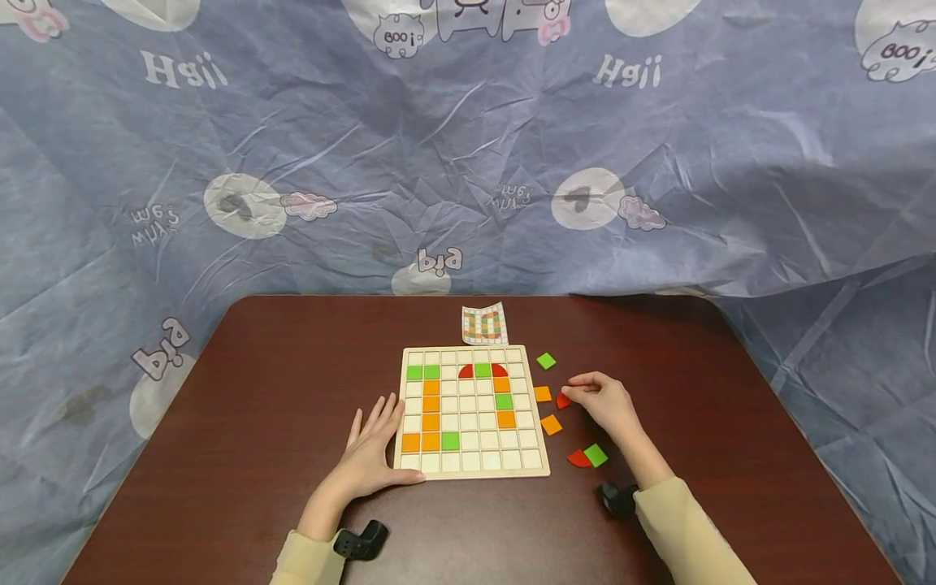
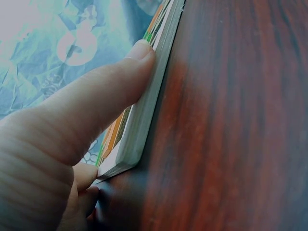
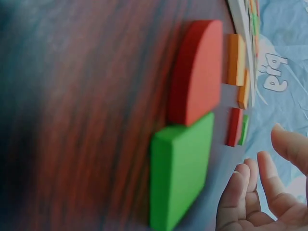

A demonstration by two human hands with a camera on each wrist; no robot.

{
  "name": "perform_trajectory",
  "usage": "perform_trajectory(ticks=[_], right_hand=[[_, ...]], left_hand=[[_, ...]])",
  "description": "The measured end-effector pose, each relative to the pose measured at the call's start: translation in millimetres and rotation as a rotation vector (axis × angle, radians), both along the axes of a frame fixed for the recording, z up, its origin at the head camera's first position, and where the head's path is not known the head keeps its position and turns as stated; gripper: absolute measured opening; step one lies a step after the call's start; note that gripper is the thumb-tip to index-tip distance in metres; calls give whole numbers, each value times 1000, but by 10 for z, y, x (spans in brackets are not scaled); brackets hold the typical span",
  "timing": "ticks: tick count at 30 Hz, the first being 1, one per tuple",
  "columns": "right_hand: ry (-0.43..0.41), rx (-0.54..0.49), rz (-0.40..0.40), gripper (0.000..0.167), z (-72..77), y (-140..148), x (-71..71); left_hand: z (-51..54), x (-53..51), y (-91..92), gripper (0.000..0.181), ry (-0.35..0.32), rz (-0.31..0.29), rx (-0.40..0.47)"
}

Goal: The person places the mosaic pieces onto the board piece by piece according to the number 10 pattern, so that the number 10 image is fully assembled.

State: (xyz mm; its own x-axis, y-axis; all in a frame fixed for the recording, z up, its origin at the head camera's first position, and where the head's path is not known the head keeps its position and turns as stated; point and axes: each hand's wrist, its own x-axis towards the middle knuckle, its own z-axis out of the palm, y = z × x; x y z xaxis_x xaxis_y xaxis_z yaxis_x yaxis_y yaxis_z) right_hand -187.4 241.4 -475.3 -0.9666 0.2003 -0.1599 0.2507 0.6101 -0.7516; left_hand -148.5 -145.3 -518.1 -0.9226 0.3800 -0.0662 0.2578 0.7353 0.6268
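Head view gives us the whole spread; we've got a pale grid board point(image 1: 468, 404) flat on a dark reddish table point(image 1: 292, 390), with the left hand point(image 1: 369, 461) at its near left corner; those fingers are pretty straight and fanned along the left side, thumb laid on the front edge, so we'd call it a loose, straight-fingered touch; left wrist view backs us up, with the thumb resting on the board's edge; over on the other side, the right hand point(image 1: 605, 404) reaches down by a loose red quarter-round point(image 1: 562, 401); right wrist view shows us its thumb and index finger with a gap between them and nothing gripped, though we can't tell if a fingertip brushes the red one; two orange squares point(image 1: 552, 425) lie near it by the board's right side, and a small green square point(image 1: 546, 361) sits farther back; nearer the person we spot another red quarter-round point(image 1: 578, 459) touching a second green square point(image 1: 595, 455); in the board's cells we see more orange and green squares, orange running down the second column, plus two red quarter-rounds point(image 1: 466, 372) with a green between them; a patterned card point(image 1: 484, 323) lies at the far edge; blue-grey printed cloth point(image 1: 453, 146) hangs behind.
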Motion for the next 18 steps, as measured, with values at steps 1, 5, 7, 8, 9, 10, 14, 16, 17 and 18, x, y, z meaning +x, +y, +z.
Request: perform_trajectory(ticks=[1,5,7,8,9,10,14,16,17,18], right_hand=[[-3,6,5,34,-10,-14,-10],[-19,40,13,34,-49,-72,-24],[-19,63,17,33,-63,-98,-26],[-19,75,18,33,-69,-108,-29],[-18,88,21,33,-70,-120,-35],[-17,101,21,32,-72,-131,-35],[-12,164,24,31,-65,-184,-28],[-10,194,14,30,-55,-211,-16],[-9,206,10,29,-49,-224,-10],[-8,213,6,29,-44,-235,-5]], left_hand=[[5,1,0,123,-1,-1,-1],[16,10,0,123,4,-2,6],[17,14,2,122,14,-1,7],[13,17,3,122,22,1,16],[11,19,3,122,29,3,21],[7,21,3,122,38,5,27],[-2,28,3,120,67,11,44],[-2,27,4,120,67,10,43],[-1,26,4,120,62,9,36],[2,26,4,121,57,8,38]])
